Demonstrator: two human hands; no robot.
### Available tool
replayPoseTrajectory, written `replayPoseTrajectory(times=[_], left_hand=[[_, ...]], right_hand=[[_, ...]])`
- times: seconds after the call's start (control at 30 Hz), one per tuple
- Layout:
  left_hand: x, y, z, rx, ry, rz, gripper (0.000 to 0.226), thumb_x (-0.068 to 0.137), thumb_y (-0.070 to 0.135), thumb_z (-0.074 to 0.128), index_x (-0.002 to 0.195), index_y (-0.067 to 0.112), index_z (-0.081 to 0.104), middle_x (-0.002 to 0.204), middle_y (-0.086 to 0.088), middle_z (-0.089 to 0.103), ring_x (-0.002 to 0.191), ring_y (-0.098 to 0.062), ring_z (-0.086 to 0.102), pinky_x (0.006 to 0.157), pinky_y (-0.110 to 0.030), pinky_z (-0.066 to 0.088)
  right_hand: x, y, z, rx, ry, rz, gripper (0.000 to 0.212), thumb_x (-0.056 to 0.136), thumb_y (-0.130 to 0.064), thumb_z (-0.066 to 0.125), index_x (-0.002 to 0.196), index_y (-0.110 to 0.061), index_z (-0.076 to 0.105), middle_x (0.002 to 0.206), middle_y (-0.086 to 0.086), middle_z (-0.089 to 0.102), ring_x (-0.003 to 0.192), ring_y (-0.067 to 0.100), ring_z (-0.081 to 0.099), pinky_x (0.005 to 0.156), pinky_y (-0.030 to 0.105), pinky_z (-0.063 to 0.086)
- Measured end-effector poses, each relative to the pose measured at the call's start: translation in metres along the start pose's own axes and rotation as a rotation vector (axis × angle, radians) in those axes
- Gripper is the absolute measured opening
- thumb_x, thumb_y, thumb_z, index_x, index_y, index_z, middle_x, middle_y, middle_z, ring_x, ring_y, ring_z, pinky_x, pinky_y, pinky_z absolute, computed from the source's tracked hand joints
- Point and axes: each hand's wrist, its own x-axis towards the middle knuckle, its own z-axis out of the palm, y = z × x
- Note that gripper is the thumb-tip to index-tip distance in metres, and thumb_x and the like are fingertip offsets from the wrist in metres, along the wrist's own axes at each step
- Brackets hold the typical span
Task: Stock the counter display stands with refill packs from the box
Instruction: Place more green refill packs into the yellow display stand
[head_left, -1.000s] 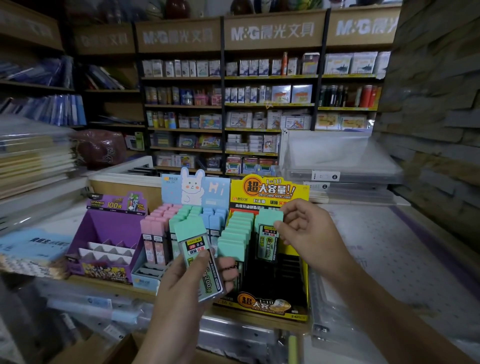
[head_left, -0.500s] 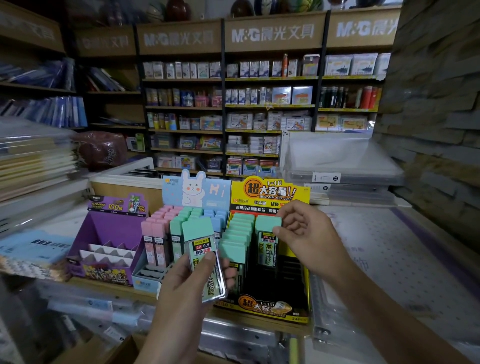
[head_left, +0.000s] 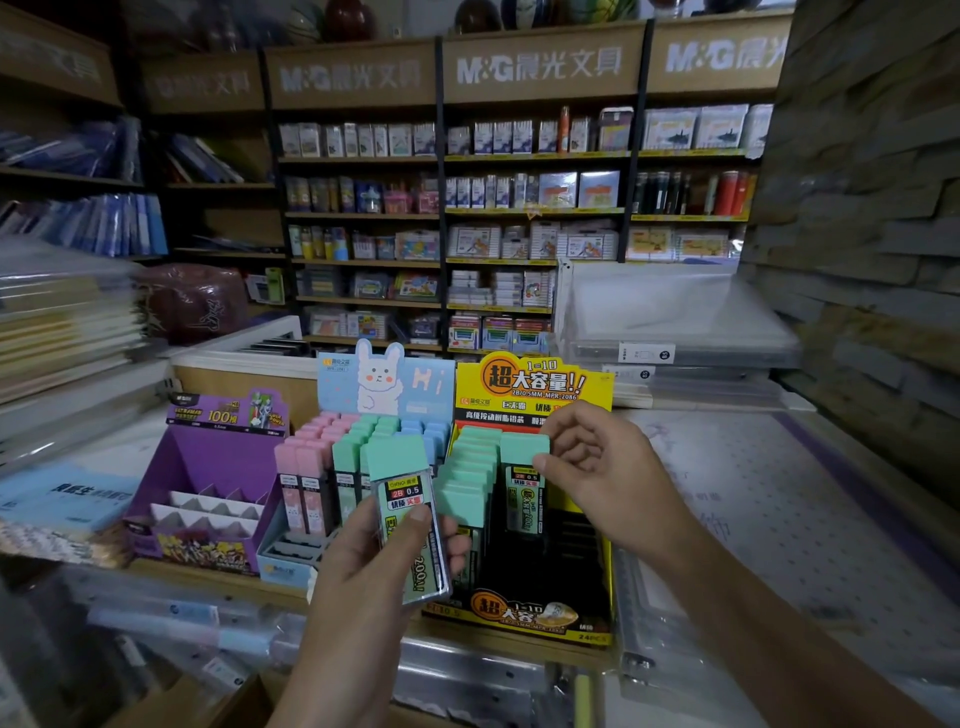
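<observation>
2 mint-capped refill packs: front pack (head_left: 410, 514) gripped by left hand (head_left: 363, 571); slotted pack (head_left: 522, 486) in yellow display stand (head_left: 530, 387), cap pinched by right hand (head_left: 597, 467).

Mint-capped refill pack (head_left: 400, 467) tilts before the yellow stand (head_left: 530, 384); second pack (head_left: 524, 493) upright inside.

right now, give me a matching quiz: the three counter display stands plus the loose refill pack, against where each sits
1 purple cardboard display stand
2 pale blue rabbit-topped display stand
3 yellow and black display stand
4 mint-capped clear refill pack

a gripped by left hand
b leftmost
c right hand pinches a slotted pack in it
d middle, pink packs

Pairs: 1-b; 2-d; 3-c; 4-a
</observation>
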Motion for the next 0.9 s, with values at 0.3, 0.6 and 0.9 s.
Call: replayPoseTrajectory(times=[0.3,0.6,0.9], left_hand=[[-0.0003,0.0013,0.0022,0.024,-0.025,0.01,0.026,0.085,0.018,0.066,0.109,0.01,0.07,0.093,-0.024,0.075,0.077,-0.032,0.074,0.06,-0.035,0.06],[-0.0004,0.0029,0.0076,0.002,-0.043,0.025,0.022,0.083,0.013,0.065,0.103,0.005,0.07,0.087,-0.026,0.073,0.071,-0.032,0.073,0.056,-0.033,0.059],[-0.001,0.0066,0.009,0.003,-0.042,0.025,0.012,0.091,0.002,0.061,0.095,0.003,0.073,0.089,-0.033,0.07,0.065,-0.031,0.072,0.054,-0.033,0.06]], right_hand=[[-0.0007,-0.0036,0.0002,0.013,-0.042,0.006,0.023,0.083,-0.01,0.076,0.089,-0.029,0.064,0.084,0.012,0.062,0.082,0.03,0.06,0.074,0.046,0.057],[-0.0013,-0.003,0.0004,-0.017,-0.063,0.011,0.023,0.084,-0.006,0.075,0.088,-0.025,0.063,0.078,0.01,0.059,0.075,0.027,0.058,0.07,0.037,0.053],[-0.0016,-0.0014,0.0031,-0.265,-0.055,-0.026,0.031,0.086,-0.009,0.072,0.095,-0.035,0.058,0.085,-0.004,0.056,0.069,0.012,0.059,0.062,0.028,0.054]])
